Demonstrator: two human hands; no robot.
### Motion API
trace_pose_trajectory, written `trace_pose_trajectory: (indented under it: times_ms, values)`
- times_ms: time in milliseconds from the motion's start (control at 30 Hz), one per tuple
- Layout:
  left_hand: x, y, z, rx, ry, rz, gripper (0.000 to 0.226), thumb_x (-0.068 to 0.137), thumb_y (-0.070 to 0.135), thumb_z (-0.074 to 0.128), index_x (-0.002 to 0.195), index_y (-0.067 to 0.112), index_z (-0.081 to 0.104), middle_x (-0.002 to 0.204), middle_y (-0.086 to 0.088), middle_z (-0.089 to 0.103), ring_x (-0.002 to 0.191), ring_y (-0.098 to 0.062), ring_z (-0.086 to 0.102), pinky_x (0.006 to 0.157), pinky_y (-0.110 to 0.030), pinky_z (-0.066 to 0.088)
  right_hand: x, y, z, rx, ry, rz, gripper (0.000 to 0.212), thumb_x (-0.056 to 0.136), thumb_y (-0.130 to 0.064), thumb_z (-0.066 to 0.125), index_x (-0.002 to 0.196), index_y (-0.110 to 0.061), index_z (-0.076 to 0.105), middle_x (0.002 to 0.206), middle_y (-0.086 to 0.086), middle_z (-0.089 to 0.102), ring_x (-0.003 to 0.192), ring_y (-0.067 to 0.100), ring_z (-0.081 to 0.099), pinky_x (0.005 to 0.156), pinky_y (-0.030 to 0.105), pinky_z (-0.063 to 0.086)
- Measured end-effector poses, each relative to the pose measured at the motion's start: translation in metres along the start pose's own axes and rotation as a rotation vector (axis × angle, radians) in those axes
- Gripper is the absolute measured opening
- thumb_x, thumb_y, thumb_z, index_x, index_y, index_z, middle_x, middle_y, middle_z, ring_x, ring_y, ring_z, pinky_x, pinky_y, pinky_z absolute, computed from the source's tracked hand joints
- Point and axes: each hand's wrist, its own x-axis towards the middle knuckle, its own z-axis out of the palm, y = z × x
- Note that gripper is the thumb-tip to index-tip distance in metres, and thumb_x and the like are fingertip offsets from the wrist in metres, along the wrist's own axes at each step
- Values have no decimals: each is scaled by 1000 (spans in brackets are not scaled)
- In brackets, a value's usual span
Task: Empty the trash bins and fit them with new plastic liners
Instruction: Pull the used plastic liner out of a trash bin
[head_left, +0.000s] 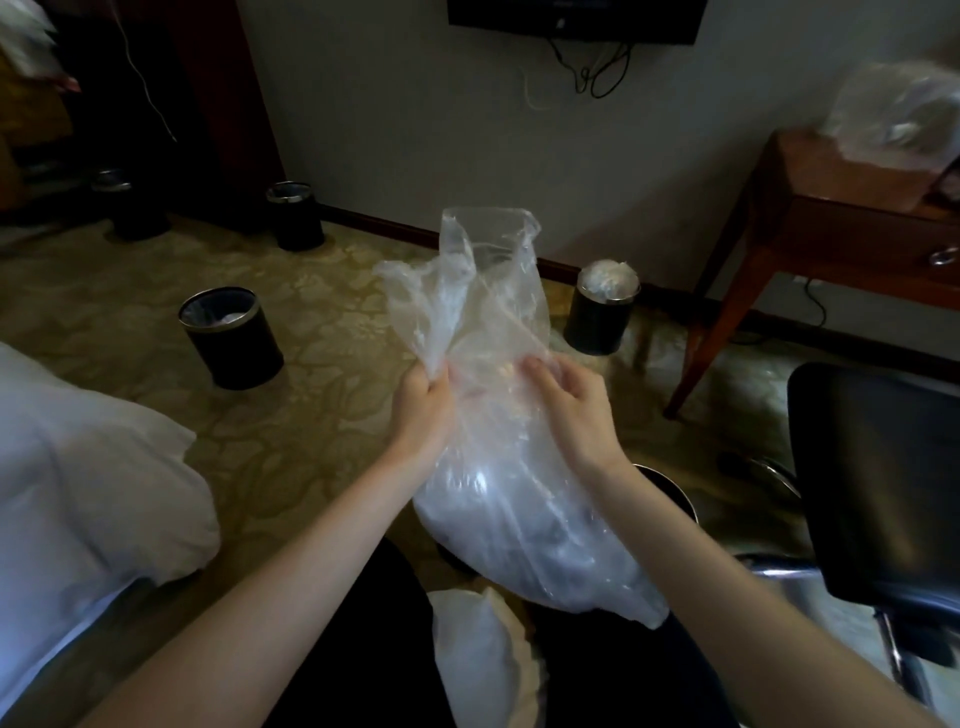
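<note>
Both hands hold a clear plastic bag (498, 415) upright in front of me. My left hand (423, 410) pinches its gathered neck on the left; my right hand (569, 400) grips the plastic on the right. The bag's lower part bulges with dim contents and hangs over a black bin (670, 493), mostly hidden behind it. More black round bins stand on the carpet: one with a liner at left (231, 338), one stuffed with white plastic near the desk (600, 314), and two by the far wall (296, 215) (132, 208).
White bedding (78, 467) fills the left. A black chair (878, 483) stands at right, a wooden desk (831, 208) behind it with a plastic bag (898, 114) on top. Another pale bag (483, 660) lies between my legs. Patterned carpet spreads between the bins.
</note>
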Motion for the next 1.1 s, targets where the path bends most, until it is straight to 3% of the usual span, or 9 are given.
trace_pose_trajectory:
  times_ms: [167, 300, 533, 600, 667, 800, 900, 967, 1100]
  values:
    - [-6, -3, 0, -23, -133, -104, 52, 95, 59, 44, 133, 24, 54, 120, 0, 66, 105, -16, 65, 90, -42, 54, 1, 1, 11, 192, 48, 88, 24, 103, -25, 48, 101, -9, 66, 91, 2, 73, 85, 16, 70, 75, 28, 57]
    - [-9, 4, 0, -119, -260, -130, 68, 94, 69, 26, 150, 32, 35, 155, 0, 38, 139, -19, 40, 116, -45, 30, 0, 8, 15, 230, 53, 100, 21, 103, -23, 47, 93, -15, 64, 79, -10, 67, 77, 3, 64, 72, 18, 50]
    - [-10, 20, -3, -360, -295, -75, 43, 101, 54, 32, 129, 39, 60, 131, 5, 64, 123, -15, 59, 110, -49, 40, 1, 9, 4, 276, 36, -37, 23, 104, -14, 44, 85, -11, 57, 83, 4, 61, 84, 17, 57, 84, 34, 45]
    - [-10, 21, -2, -381, -326, -101, 46, 96, 57, 38, 130, 36, 60, 130, 1, 65, 123, -20, 59, 110, -50, 39, -2, 6, 4, 191, -69, -90, 22, 104, -14, 43, 92, -6, 59, 89, 5, 64, 88, 15, 60, 84, 27, 47]
    - [-13, 23, 0, -379, -330, -123, 53, 95, 60, 39, 135, 32, 57, 137, -1, 60, 129, -21, 53, 114, -49, 33, -3, 5, 7, 41, -160, -89, 23, 105, -16, 42, 90, -15, 60, 82, -10, 65, 81, 3, 60, 77, 17, 46]
    - [-17, 23, 3, -401, -355, -182, 56, 101, 54, 34, 139, 19, 54, 136, -3, 60, 127, -17, 55, 114, -42, 36, 0, 17, 11, -380, -295, -26, 28, 104, -14, 41, 89, 2, 59, 90, 16, 65, 84, 27, 61, 80, 45, 49]
    - [-19, 16, 8, -377, -402, -191, 40, 101, 54, 33, 118, 32, 63, 110, 13, 70, 101, -1, 66, 86, -27, 54, -4, 24, 13, -338, -445, 166, 26, 102, -9, 46, 99, 9, 66, 95, 18, 69, 83, 20, 63, 79, 36, 53]
    - [-20, 13, 6, -361, -378, -193, 33, 101, 54, 35, 106, 37, 63, 92, 26, 67, 81, 10, 65, 68, -16, 53, -7, 27, 16, -291, -520, 285, 25, 101, -4, 47, 107, 14, 64, 94, 16, 67, 80, 16, 64, 74, 27, 51]
    - [-22, 9, -2, -309, -359, -184, 52, 99, 59, 33, 141, 31, 48, 139, 10, 54, 124, -4, 49, 106, -27, 35, -8, 31, 19, -236, -434, 346, 31, 102, -4, 41, 111, 21, 54, 96, 18, 61, 88, 25, 57, 82, 36, 46]
